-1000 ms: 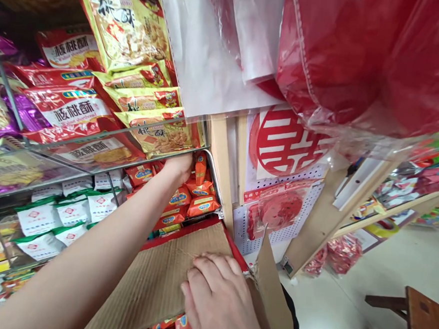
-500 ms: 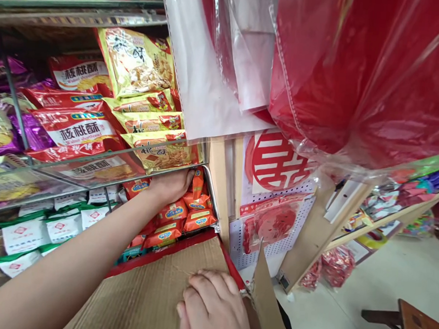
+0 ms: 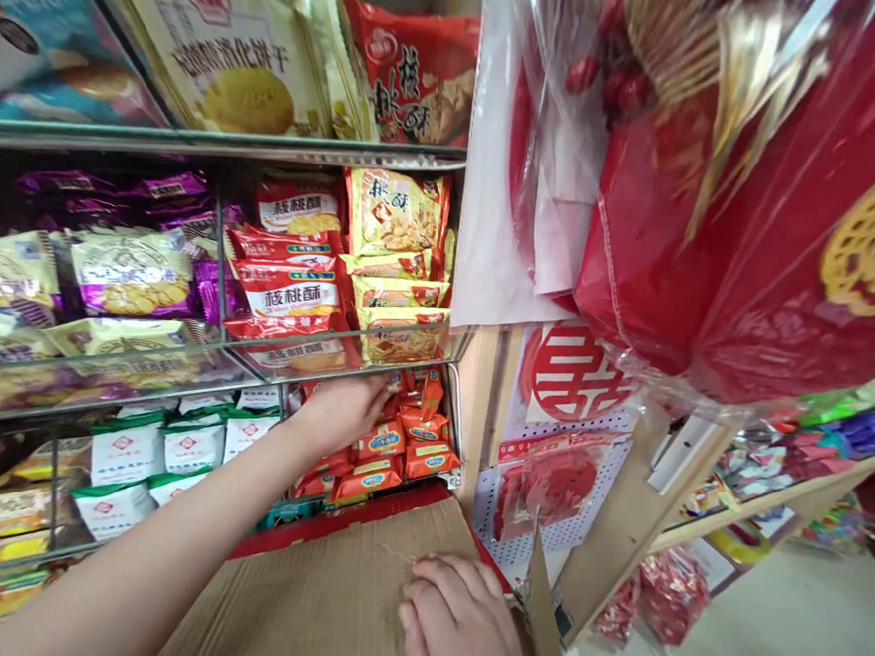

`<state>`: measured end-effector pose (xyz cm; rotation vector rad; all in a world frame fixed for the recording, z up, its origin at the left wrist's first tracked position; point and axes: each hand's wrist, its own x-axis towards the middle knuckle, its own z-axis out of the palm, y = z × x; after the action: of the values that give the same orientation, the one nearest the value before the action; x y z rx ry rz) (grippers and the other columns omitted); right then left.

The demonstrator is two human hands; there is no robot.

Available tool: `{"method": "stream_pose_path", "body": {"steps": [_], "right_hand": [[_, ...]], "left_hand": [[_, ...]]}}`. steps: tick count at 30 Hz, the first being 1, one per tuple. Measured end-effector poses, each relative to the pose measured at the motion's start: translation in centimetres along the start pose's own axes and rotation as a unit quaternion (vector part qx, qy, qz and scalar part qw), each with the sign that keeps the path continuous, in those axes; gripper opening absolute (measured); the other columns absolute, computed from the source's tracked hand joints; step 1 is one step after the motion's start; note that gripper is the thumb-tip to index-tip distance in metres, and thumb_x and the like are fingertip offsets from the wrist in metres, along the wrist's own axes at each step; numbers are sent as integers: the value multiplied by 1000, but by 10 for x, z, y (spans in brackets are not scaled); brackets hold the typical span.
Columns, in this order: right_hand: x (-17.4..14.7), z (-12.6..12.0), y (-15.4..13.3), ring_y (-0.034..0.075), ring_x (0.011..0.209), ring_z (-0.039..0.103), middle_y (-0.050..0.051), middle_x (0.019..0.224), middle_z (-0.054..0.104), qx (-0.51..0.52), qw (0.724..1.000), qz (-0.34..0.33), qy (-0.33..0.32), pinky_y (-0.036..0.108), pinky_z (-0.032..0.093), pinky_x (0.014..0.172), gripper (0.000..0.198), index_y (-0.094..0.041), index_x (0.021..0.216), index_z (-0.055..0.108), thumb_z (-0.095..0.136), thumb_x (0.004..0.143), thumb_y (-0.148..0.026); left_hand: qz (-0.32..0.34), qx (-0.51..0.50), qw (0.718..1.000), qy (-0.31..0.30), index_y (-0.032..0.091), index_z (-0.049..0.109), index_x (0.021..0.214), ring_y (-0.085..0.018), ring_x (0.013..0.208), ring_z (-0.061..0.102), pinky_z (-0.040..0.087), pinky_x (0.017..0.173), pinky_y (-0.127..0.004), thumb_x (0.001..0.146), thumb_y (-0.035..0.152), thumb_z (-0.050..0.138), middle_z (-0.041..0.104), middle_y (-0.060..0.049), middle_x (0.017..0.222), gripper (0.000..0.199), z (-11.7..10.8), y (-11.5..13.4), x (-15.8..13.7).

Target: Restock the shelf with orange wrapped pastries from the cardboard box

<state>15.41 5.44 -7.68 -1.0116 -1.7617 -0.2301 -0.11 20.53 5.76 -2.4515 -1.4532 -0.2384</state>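
Observation:
My left hand (image 3: pixel 346 412) reaches into a lower shelf bin among small orange snack packets (image 3: pixel 378 476). Its fingers are curled and partly out of sight against the packets at the back, so what they hold cannot be made out. Packets lie stacked in rows in front of and beside this hand. Below the bin is an open cardboard box (image 3: pixel 315 584) with a red edge. My right hand (image 3: pixel 462 620) lies with its fingers stretched out on the box's brown flap, holding nothing.
Glass shelf edges (image 3: pixel 203 357) run just above my left hand, with bagged walnut biscuits (image 3: pixel 297 293) over them. White-and-green packets (image 3: pixel 126 446) fill the bin on the left. Red wrapped decorations (image 3: pixel 661 234) hang at upper right beside a wooden post (image 3: pixel 478 391).
The view has shifted so that the shelves appear lower and further right. My left hand has drawn back slightly from the bin's upper right corner. My right hand stays on the flap.

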Motion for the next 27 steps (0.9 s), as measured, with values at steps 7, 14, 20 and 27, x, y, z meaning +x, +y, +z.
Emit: {"method": "stream_pose_path", "body": {"steps": [7, 14, 20, 27], "right_hand": [[32, -22, 1, 16, 81, 58, 4, 88, 66, 73, 994, -9, -79, 28, 47, 73, 18, -19, 86, 60, 42, 89, -17], [136, 21, 5, 21, 105, 54, 10, 118, 59, -110, 967, -70, -220, 32, 45, 93, 29, -15, 109, 58, 40, 88, -8], [181, 69, 9, 29, 106, 56, 16, 110, 64, -206, 943, -18, -262, 48, 40, 94, 37, -15, 121, 54, 35, 89, -11], [188, 92, 19, 28, 100, 62, 15, 108, 68, -207, 933, 42, -292, 36, 46, 87, 30, -13, 111, 61, 50, 86, -25]], "left_hand": [[84, 35, 987, 131, 20, 51, 126, -25, 125, 47, 47, 98, -39, 87, 32, 42, 50, -9, 137, 42, -1, -31, -128], [78, 97, 969, 215, 24, 57, 120, -28, 111, 59, 56, 80, -40, 82, 42, 50, 60, -8, 126, 42, 6, -51, -201], [1, 38, 971, 236, 26, 68, 99, -27, 101, 65, 58, 77, -38, 83, 34, 49, 68, -11, 113, 27, 44, -70, -225], [-27, 24, 981, 192, 27, 66, 104, -31, 115, 55, 55, 85, -43, 81, 30, 51, 60, -13, 126, 27, 60, -66, -238]]}}
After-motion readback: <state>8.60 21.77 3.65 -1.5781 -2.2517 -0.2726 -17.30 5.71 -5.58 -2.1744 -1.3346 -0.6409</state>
